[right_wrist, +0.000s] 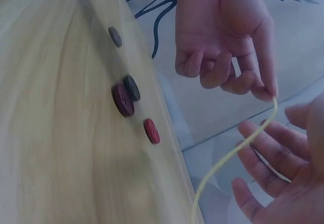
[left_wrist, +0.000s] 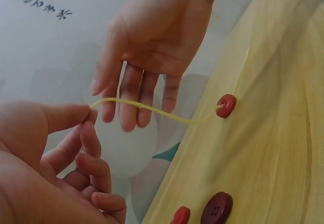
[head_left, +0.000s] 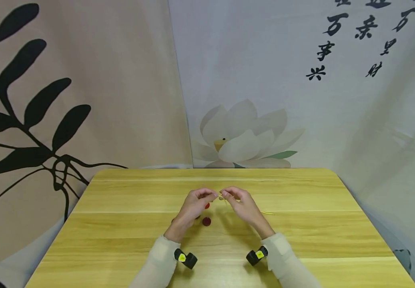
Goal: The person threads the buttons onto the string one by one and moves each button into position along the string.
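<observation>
A thin yellow cord stretches between the hands. Its end is pinched between thumb and index finger of my left hand, as the left wrist view confirms. My right hand has its fingers spread, thumb apart; the cord crosses over its fingertips in the right wrist view. Lower along the cord, a red button has the cord running through it, close over the wooden table. Nearby on the tabletop lie a second red button and a maroon four-hole button.
A black button leans beside the maroon one, and a grey-brown button lies farther off. The cord's tail shows on the table right of my right wrist. Printed fabric hangs behind the table's far edge.
</observation>
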### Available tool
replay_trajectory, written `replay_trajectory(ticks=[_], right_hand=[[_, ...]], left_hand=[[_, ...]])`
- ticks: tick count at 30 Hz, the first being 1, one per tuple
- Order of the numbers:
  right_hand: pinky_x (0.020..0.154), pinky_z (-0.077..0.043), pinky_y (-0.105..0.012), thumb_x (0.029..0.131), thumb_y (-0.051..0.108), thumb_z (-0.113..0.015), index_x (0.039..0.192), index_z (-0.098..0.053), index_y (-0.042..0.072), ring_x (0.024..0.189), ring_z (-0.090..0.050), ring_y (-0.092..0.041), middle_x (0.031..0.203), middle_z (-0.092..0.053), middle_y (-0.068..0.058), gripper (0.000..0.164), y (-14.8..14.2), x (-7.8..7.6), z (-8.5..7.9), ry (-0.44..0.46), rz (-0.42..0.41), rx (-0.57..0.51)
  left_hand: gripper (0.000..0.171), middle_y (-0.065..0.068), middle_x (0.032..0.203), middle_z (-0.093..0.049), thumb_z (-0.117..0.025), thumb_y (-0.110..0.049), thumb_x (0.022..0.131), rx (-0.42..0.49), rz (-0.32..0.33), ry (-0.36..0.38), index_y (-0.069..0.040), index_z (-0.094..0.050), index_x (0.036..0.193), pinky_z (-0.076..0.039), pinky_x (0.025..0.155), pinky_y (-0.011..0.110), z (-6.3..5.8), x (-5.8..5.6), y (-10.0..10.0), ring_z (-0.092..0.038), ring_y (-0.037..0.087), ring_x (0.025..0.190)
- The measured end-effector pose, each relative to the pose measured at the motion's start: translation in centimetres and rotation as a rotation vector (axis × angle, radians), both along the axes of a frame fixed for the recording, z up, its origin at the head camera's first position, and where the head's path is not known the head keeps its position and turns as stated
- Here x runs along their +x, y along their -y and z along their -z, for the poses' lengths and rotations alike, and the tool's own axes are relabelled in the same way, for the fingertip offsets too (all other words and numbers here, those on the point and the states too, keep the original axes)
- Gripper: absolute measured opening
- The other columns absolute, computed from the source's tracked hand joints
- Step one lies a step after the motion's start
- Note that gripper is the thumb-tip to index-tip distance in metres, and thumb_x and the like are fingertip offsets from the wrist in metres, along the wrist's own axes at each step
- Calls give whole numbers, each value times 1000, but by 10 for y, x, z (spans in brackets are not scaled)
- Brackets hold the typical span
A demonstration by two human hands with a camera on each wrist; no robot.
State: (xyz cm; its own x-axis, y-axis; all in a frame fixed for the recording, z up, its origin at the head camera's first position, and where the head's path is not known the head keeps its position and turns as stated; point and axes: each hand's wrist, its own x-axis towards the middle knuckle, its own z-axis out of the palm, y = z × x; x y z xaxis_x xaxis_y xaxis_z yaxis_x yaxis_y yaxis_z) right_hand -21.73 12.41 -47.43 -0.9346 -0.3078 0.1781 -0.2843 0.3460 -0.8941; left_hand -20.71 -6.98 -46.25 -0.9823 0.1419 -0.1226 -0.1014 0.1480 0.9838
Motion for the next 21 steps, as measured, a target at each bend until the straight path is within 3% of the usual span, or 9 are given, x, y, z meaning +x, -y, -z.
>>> replay_trajectory(ticks=[5,7,11,15,21], right_hand=[[81,-46,-37,103,23,-55,115,-69,10,98,-64,-31,96,-73,-7,22,2,2,-1,19,-24,-19],[81,-46,-38,102,14,-56,115,-68,5,95,-64,-34,94,-73,-12,20,3,6,-10,18,-32,-9],[83,-48,-39,98,4,-57,111,-69,3,92,-65,-28,92,-72,-14,18,3,6,-11,7,-33,11],[83,-49,-37,96,10,-62,106,-73,7,86,-65,-16,93,-73,-13,15,0,0,-2,-9,-22,42],[82,-49,-35,96,15,-65,102,-75,12,83,-64,-15,96,-74,-11,12,-1,1,-4,1,-12,59]], left_hand=[[28,5,100,-64,-67,-31,95,0,-12,3,-7,-72,107,-45,83,41,1,1,1,-55,27,95],[29,5,101,-64,-67,-32,95,-4,-15,5,-6,-71,108,-45,83,41,2,0,1,-55,28,96],[28,8,103,-64,-65,-29,96,-21,-23,11,-5,-71,110,-45,80,37,5,-2,2,-54,24,92],[26,9,104,-64,-65,-29,96,-15,-21,16,-7,-71,109,-45,80,37,7,-1,2,-54,24,91],[26,13,109,-65,-67,-31,95,1,-9,21,-8,-72,107,-45,88,45,8,-1,3,-56,31,100]])
